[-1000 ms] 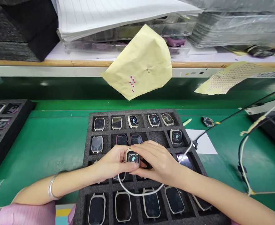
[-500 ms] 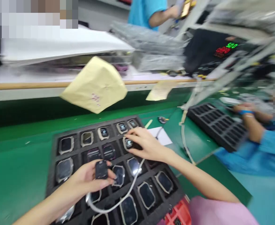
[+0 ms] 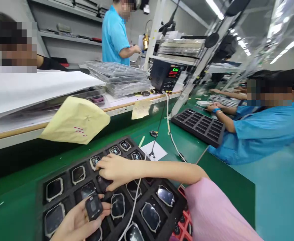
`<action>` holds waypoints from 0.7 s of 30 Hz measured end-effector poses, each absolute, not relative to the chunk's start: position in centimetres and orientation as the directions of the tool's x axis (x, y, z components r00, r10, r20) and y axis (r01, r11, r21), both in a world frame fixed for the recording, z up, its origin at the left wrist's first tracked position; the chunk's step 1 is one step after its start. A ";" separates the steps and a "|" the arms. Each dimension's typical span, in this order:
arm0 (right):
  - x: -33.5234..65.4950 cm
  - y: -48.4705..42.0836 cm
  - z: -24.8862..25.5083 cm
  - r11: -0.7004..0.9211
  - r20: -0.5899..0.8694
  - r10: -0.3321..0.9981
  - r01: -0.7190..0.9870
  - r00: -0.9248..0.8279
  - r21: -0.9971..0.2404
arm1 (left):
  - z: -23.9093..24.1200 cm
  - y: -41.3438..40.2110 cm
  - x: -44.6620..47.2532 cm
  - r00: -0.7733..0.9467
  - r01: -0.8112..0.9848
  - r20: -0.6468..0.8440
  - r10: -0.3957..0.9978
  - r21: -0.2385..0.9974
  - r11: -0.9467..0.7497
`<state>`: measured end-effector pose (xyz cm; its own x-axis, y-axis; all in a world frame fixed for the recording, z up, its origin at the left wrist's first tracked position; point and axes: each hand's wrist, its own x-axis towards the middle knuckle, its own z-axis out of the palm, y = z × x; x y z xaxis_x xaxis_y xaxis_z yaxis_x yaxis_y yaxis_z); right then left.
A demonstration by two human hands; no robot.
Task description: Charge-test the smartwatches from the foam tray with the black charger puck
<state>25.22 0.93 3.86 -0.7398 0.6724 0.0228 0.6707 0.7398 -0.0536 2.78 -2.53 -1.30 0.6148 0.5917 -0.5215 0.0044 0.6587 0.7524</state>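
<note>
A black foam tray [image 3: 61,167] with several smartwatch bodies in its pockets lies on the green bench at the lower left. My left hand [image 3: 73,224] is closed on a dark watch body [image 3: 93,207] with a white cable [image 3: 134,204] trailing from it, just above the tray's near rows. My right hand [image 3: 115,169] reaches across the tray's middle, fingers curled down onto a watch in a pocket; what it grips is hidden under the fingers.
A yellow sticker sheet [image 3: 75,120] hangs from the shelf edge. A second, empty-looking black tray [image 3: 199,125] lies to the right, before a person in a blue sleeve [image 3: 259,134]. A power supply [image 3: 165,75] and stacked clear trays [image 3: 118,78] sit on the shelf. Another person stands behind.
The camera has swung right and up. My right hand moved from the tray's far right pocket toward its middle. My left hand with the dark watch body dropped nearer the front.
</note>
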 end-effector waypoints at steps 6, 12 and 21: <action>24.8 -0.6 5.2 0.641 0.237 0.757 0.621 -0.609 -0.452 | 0.0 -2.2 3.2 0.715 -0.117 -0.375 0.590 0.768 0.630; 22.1 -3.0 3.9 0.696 0.237 0.693 0.545 -0.681 -0.467 | 0.0 -1.4 2.9 0.723 -0.112 -0.312 0.616 0.827 0.551; 22.7 -2.7 4.1 0.752 0.266 0.639 0.512 -0.722 -0.416 | 0.2 -1.9 2.9 0.683 -0.103 -0.332 0.651 0.838 0.535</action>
